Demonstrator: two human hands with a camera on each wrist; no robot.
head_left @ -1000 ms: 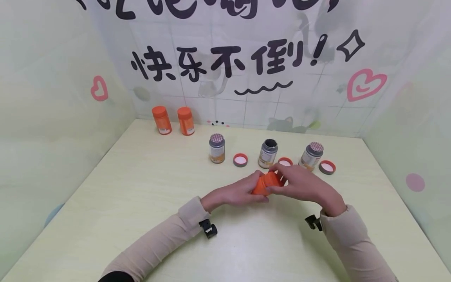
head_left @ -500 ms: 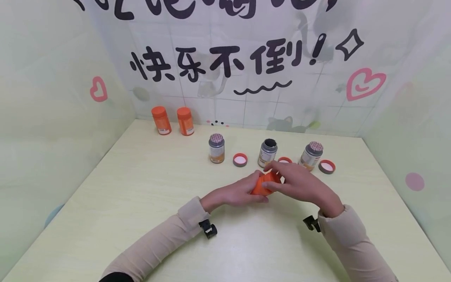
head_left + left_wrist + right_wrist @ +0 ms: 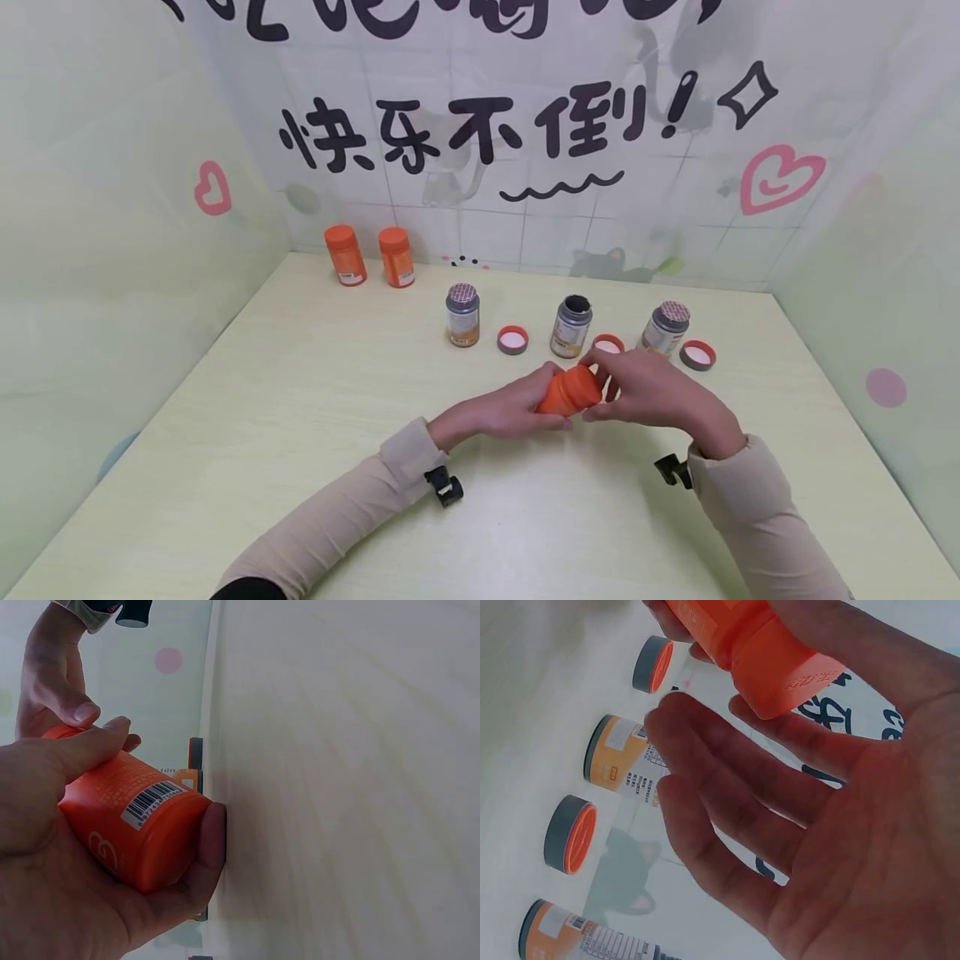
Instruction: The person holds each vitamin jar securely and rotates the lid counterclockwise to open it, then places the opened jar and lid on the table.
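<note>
Slantwise, orange bottle [image 3: 567, 392] points its cap [image 3: 582, 387] away from the gripping left hand [image 3: 517, 407].
Right hand [image 3: 651, 392] has loosened, fingers [image 3: 724, 784] spread.

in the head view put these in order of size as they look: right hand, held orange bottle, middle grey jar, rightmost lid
1. Right hand
2. Held orange bottle and middle grey jar: too alike to rank, bottle partly covered
3. Rightmost lid
</note>
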